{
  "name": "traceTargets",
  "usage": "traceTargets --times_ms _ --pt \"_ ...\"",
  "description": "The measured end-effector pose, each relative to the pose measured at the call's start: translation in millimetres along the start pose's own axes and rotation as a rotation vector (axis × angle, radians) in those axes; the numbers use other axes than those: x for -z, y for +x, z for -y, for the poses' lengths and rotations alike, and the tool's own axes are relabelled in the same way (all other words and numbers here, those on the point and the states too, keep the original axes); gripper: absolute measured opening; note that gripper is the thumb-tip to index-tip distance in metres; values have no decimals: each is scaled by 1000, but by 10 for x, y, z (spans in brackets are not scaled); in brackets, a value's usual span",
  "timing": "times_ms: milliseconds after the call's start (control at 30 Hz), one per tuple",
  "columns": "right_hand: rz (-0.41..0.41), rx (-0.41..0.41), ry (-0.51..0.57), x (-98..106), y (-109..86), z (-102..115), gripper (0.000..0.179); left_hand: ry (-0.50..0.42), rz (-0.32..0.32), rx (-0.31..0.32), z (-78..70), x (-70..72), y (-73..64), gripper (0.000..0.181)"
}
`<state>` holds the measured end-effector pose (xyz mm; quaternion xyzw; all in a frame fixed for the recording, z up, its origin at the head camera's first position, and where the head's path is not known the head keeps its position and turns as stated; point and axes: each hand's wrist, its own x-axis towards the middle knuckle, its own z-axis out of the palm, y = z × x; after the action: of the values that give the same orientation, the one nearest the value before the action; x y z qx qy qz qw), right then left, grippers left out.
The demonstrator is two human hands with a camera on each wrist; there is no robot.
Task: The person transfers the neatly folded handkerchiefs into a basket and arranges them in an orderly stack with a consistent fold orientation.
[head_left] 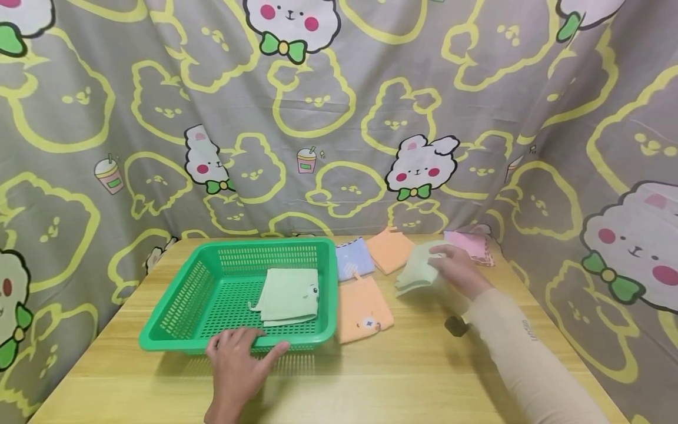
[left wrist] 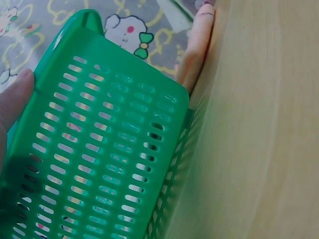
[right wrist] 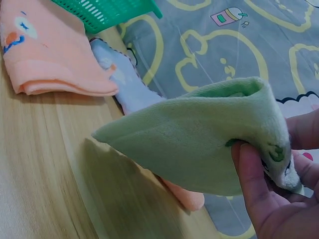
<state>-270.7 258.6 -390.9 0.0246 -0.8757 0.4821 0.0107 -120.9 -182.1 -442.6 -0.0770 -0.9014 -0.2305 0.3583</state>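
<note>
My left hand [head_left: 238, 362] grips the near rim of a green plastic basket [head_left: 169, 343], with fingers over the edge; the left wrist view shows the thumb [left wrist: 17, 97] on the rim. A folded pale green towel [head_left: 288, 294] lies inside, at the basket's right side. Right of the basket, my right hand [head_left: 458, 271] holds a second pale green towel [right wrist: 174, 142] above the table, pinched at one end between thumb and fingers. The towel is folded and its loose end points left. Part of its embroidery is hidden by my fingers.
Along the basket's right side lie an orange towel [head_left: 365, 309] with an embroidered face and a blue towel [head_left: 349, 259]. Another orange towel [head_left: 391, 252] is behind. A pink towel [head_left: 466, 242] lies at the back right. A patterned curtain [head_left: 339, 118] encloses the wooden table [head_left: 413, 377].
</note>
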Motion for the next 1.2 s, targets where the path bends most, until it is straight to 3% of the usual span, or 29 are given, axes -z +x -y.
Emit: traceTargets --times_ms 533,1200 --pt "-6 19 40 -27 19 58 43 7 12 16 -12 14 -3 49" --pt "-8 22 103 -49 41 204 41 -15 -15 22 -18 5 -11 48"
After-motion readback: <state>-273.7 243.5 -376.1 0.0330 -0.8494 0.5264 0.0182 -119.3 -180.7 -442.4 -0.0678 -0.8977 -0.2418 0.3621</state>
